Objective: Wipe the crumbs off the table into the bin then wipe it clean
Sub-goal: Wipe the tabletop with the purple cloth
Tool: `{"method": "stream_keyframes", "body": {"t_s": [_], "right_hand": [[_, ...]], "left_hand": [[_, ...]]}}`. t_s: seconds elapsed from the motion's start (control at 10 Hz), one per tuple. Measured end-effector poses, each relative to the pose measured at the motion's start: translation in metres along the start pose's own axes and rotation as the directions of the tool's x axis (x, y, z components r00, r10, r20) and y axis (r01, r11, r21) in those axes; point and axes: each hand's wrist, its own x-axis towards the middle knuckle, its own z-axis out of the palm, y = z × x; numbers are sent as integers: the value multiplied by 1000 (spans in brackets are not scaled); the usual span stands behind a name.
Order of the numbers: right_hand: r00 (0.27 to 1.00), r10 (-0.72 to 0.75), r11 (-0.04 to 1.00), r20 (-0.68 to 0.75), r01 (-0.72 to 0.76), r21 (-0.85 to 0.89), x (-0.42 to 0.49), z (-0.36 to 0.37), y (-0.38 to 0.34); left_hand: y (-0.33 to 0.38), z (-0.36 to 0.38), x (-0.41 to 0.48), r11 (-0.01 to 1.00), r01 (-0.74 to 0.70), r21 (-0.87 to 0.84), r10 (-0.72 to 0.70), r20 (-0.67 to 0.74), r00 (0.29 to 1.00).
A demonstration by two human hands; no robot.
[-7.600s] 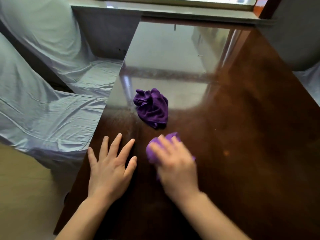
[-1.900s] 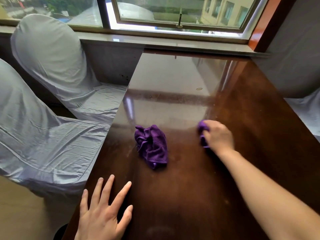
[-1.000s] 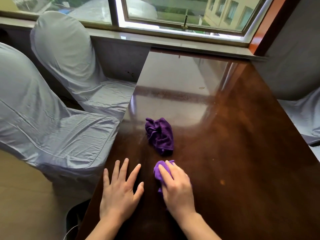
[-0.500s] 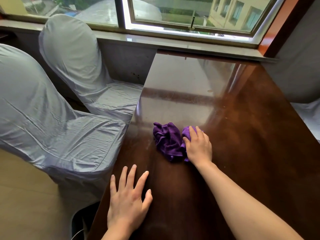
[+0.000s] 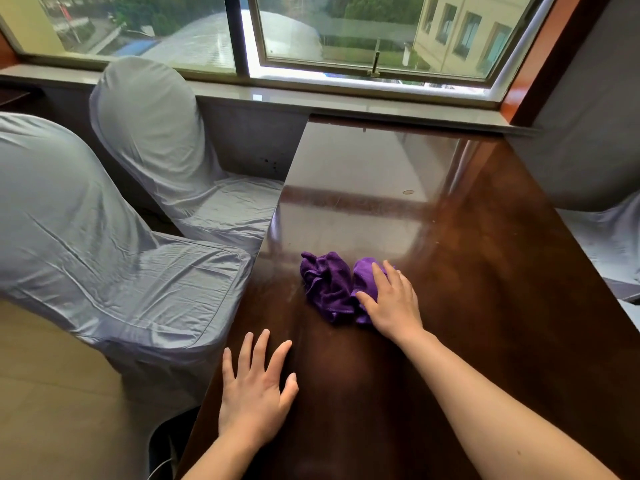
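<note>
Fingers (image 5: 382, 277) of the right hand (image 5: 393, 303) lying loosely spread and flat over a small purple cloth (image 5: 365, 278), pressing it to the dark glossy worktop (image 5: 485, 306), not pinching it. Touching a second, crumpled purple cloth (image 5: 325, 287) just to its left. Left hand (image 5: 254, 393) resting palm down near the worktop's left edge, fingers splayed, holding nothing, well apart from both cloths. One small pale fleck (image 5: 408, 192) farther up the worktop, near the reflected window light; cannot tell whether a crumb. Two chairs in grey covers (image 5: 104, 254) along the left side, another partly seen at right. Dark bin (image 5: 162, 445) partly visible on the floor below the worktop's near left corner.
</note>
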Motion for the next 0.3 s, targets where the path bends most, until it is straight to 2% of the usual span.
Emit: {"method": "stream_keyframes", "body": {"t_s": [0.2,0.3], "right_hand": [[999,-29,999,29,30,-19,-14,-39,0],[998,-55,998,3,55,-19,-20,-50,-1]], "left_hand": [[22,-43,20,988,116,-97,-101,146,984],[34,-60,27,991,97,-90,-88,102,991]]}}
